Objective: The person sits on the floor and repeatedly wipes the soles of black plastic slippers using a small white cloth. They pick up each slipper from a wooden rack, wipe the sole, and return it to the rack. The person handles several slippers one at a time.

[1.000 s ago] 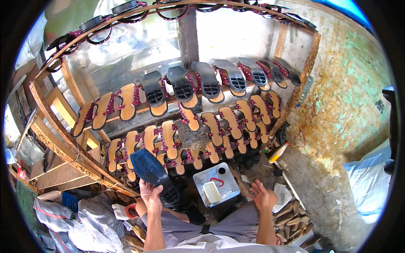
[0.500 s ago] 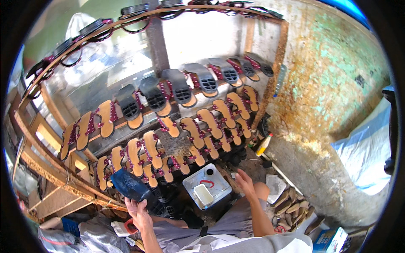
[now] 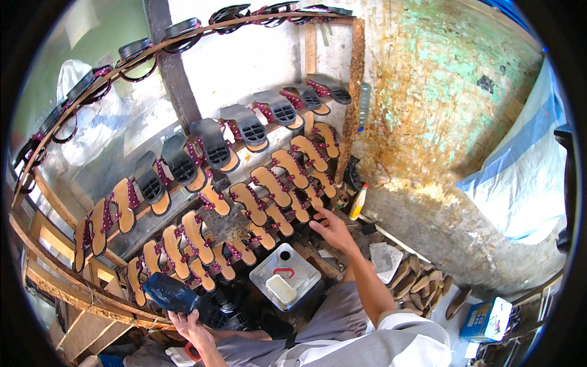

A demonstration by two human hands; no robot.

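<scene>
My left hand (image 3: pixel 191 327) grips a dark, glossy shoe sole (image 3: pixel 171 292) at the lower left, in front of the lower end of a sandal rack. My right hand (image 3: pixel 331 229) is stretched forward with fingers apart and holds nothing. It is nearest to the right end of the lower row of sandals (image 3: pixel 281 220), which have tan footbeds and dark red dotted straps. I cannot tell whether the fingers touch any of them. Black-soled sandals (image 3: pixel 251 127) lie sole up along the row above.
A clear plastic tub lid (image 3: pixel 263 269) between my knees bears a white tray (image 3: pixel 282 289) and a red ring-shaped piece. Wooden shoe lasts (image 3: pixel 419 282) are heaped at the right. A yellow bottle (image 3: pixel 359 202) stands by the wall. The wooden rack post (image 3: pixel 351 104) rises beyond my right hand.
My right hand has reached forward and left, toward the rack. The view has turned rightward. My left hand keeps hold of the shoe sole.
</scene>
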